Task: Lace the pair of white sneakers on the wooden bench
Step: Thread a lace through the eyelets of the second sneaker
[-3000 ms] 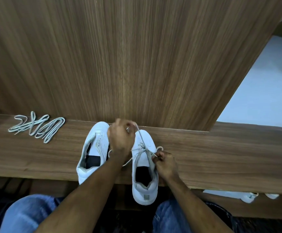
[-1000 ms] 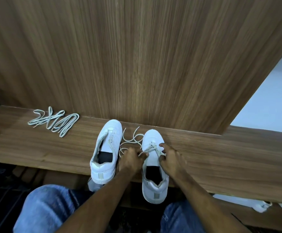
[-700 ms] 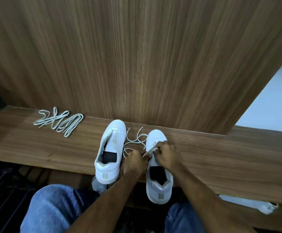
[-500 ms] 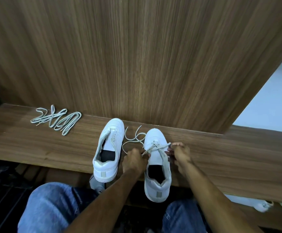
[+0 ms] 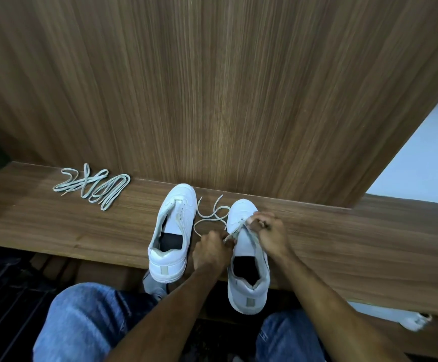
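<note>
Right hand (image 5: 267,231): back on right sneaker (image 5: 248,254) vamp, pinching lace (image 5: 212,212). Left hand (image 5: 212,248): stays gripping lace. Left sneaker (image 5: 172,231), unlaced, at 9 o'clock; spare lace (image 5: 92,185) at 10 o'clock on bench (image 5: 55,223).

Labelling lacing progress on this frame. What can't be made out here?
Head view only:
- Eyelets of the right sneaker: covered by the left hand and right hand, so the laced rows cannot be counted.
- Lace ends in the grips: hidden by curled fingers.
- Left sneaker eyelets: too small to tell.
- Spare lace: a tangle, count unclear.
- White shoes under the bench: cut off by its edge.
</note>
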Demonstrator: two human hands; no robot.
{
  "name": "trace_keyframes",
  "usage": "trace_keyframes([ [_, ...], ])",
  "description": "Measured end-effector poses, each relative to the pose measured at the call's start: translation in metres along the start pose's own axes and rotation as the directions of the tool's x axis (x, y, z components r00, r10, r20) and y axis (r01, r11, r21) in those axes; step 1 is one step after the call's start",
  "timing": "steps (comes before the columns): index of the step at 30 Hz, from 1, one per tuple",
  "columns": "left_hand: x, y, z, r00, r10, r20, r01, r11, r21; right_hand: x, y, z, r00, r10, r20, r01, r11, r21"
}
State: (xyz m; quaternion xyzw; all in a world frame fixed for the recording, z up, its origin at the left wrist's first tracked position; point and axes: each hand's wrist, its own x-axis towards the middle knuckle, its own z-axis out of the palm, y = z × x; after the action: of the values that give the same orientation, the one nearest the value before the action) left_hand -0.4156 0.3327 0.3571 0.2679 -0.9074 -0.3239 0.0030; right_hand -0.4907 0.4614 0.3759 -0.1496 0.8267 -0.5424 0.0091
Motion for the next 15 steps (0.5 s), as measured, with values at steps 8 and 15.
trace_keyframes([
  [8,-0.001,0.002,0.004,1.0,-0.013,-0.005,0.013,1.0,0.022,0.01,-0.017,-0.035,0.941,0.05,-0.336,-0.066,0.997,-0.039],
  [15,-0.006,0.006,0.001,1.0,-0.001,-0.019,0.003,0.998,0.069,-0.011,-0.003,0.007,0.961,-0.041,0.275,0.252,0.541,-0.802],
])
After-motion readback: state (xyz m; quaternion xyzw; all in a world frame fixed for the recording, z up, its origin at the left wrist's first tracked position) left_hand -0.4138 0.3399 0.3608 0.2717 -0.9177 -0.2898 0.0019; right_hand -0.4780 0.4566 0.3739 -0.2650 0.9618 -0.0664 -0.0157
